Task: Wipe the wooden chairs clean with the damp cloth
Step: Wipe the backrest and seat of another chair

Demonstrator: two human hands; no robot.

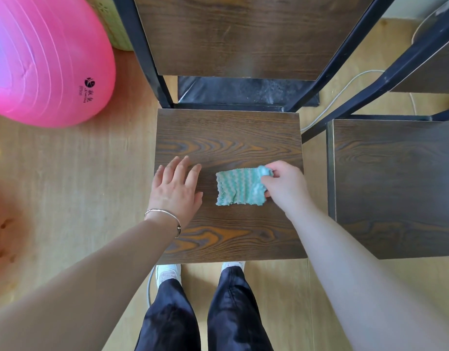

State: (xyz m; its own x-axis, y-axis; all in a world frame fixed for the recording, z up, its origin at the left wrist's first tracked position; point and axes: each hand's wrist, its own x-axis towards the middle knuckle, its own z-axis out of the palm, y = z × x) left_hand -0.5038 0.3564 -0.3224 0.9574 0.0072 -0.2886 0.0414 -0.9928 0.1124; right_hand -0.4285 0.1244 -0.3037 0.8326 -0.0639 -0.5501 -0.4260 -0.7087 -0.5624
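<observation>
Cloth [240,186] (pinched by right hand [285,184]) lies on chair seat [228,138].

Home rm: exercise ball [41,62], wooden chairs [228,138], laminate floor [79,186].

Bright even daylight, soft shadows, sheen on chair back [246,64], pinkish blur [8,234] at left edge, wide-angle bending

Chair seat [228,138]: dark wood-grain, smooth, slight sheen. Frame [142,51]: black matt metal. Cloth [237,187]: fluffy teal-striped textile. Exercise ball [46,59]: glossy pink plastic.
</observation>
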